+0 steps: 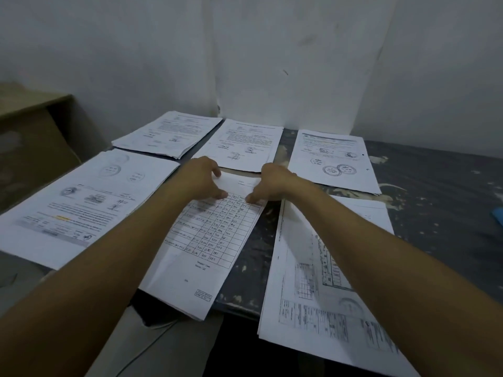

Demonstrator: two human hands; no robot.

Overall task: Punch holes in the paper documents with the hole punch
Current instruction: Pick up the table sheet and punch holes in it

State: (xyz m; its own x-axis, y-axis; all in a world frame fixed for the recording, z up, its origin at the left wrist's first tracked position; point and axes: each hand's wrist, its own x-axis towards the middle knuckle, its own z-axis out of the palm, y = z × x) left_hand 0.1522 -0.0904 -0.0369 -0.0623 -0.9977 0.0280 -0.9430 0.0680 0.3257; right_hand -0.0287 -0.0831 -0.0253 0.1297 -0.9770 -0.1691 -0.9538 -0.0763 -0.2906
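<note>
A stack of sheets with a handwritten grid table [206,240] lies at the table's front, its near end hanging over the edge. My left hand [200,178] and my right hand [275,183] both hold its far end, thumbs on the printed top sheet and fingers curled round the far edge, where the top of the sheet looks lifted or folded. Between the hands the paper is blank white. No hole punch shows in the head view; whatever lies under the hands is hidden.
More paper stacks surround it on the dark, chipped table [435,186]: a large one at left [81,208], three along the back [168,134] [247,142] [332,159], one at right [313,281]. A blue object [498,216] peeks in at the right edge. A wall stands close behind.
</note>
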